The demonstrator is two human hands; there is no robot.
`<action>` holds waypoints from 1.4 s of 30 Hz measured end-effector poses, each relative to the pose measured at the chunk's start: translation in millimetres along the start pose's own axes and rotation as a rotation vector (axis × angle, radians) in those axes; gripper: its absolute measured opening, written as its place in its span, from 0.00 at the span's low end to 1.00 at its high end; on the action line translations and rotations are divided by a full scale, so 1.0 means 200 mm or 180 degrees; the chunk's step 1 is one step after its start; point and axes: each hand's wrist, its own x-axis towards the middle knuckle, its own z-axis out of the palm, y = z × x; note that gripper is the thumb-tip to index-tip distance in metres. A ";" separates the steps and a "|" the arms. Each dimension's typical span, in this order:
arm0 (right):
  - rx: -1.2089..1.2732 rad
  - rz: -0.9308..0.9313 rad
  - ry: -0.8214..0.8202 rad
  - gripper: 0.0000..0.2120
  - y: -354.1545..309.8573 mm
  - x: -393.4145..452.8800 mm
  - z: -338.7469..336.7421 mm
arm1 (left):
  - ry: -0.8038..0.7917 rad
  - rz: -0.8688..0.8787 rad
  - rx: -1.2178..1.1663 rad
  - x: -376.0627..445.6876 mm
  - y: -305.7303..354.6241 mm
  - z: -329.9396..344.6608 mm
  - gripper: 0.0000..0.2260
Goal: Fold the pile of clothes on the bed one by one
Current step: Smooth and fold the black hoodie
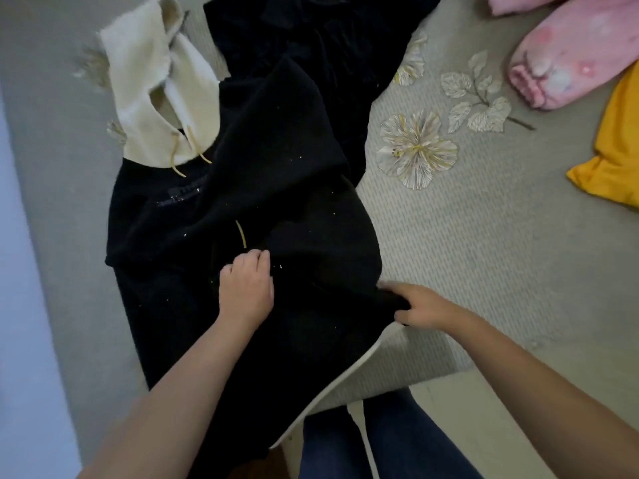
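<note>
My fingers work the black hoodie [242, 209]: the left hand [246, 292] curls into its middle, the right hand [420, 305] pinches its side edge near the bed's [484, 271] front edge. I judge this the first fold — next, carry that side across. A pink garment [570, 60] and a yellow garment [615, 146] wait at the far right edge.

Black hoodie w/ cream hood, spread on bed

Black hoodie [276, 188] lies lengthwise on bed [449, 254], cream hood [155, 98] at far end w/ yellow drawstrings, zip partly visible, fabric rumpled, hem hanging over near edge. Pink garment [570, 57] & yellow garment [615, 150] lie well apart at far right.
</note>
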 end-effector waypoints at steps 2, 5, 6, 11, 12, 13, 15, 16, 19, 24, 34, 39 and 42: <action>-0.0183 -0.0024 0.0427 0.18 0.05 -0.04 0.03 | -0.0086 0.0033 -0.0229 -0.06 0.06 0.04 0.23; 0.0020 0.0143 0.0912 0.15 0.12 -0.13 0.06 | -0.0214 -0.0061 -0.0404 -0.12 0.11 0.07 0.24; 0.0148 0.0242 0.1038 0.13 0.16 -0.16 0.07 | -0.0268 0.0113 -0.0419 -0.13 0.13 0.09 0.25; 0.0109 0.0907 0.1274 0.13 0.27 -0.29 0.21 | -0.1122 0.1191 0.0128 -0.26 0.29 0.22 0.31; -0.0107 0.0968 0.1289 0.16 0.27 -0.29 0.25 | -0.1225 0.1156 0.0248 -0.29 0.30 0.26 0.32; -0.0284 0.0974 0.1295 0.19 0.28 -0.27 0.30 | -0.1218 0.1083 0.0346 -0.32 0.32 0.30 0.32; -0.0342 0.0875 0.1380 0.22 0.27 -0.25 0.38 | -0.0942 0.0986 0.0402 -0.36 0.33 0.37 0.25; -0.0146 0.0813 0.1463 0.21 0.27 -0.24 0.41 | -0.0792 0.1016 0.0384 -0.36 0.33 0.40 0.19; 0.0973 0.0908 0.1633 0.19 0.27 -0.22 0.43 | -0.0700 0.1163 0.0354 -0.36 0.33 0.45 0.10; 0.1554 0.1042 0.1277 0.09 0.29 -0.23 0.40 | -0.0692 0.1590 0.0393 -0.32 0.28 0.42 0.11; 0.0482 0.1289 0.2431 0.16 0.35 -0.32 0.36 | -0.1276 0.1721 0.0378 -0.38 0.16 0.26 0.11; -0.0759 0.1801 0.2730 0.14 0.42 -0.23 0.33 | -0.0867 0.1143 0.0015 -0.51 0.39 0.46 0.14; -0.1293 0.1824 0.2408 0.11 0.41 -0.17 0.33 | -0.0659 0.1052 -0.0337 -0.52 0.40 0.48 0.14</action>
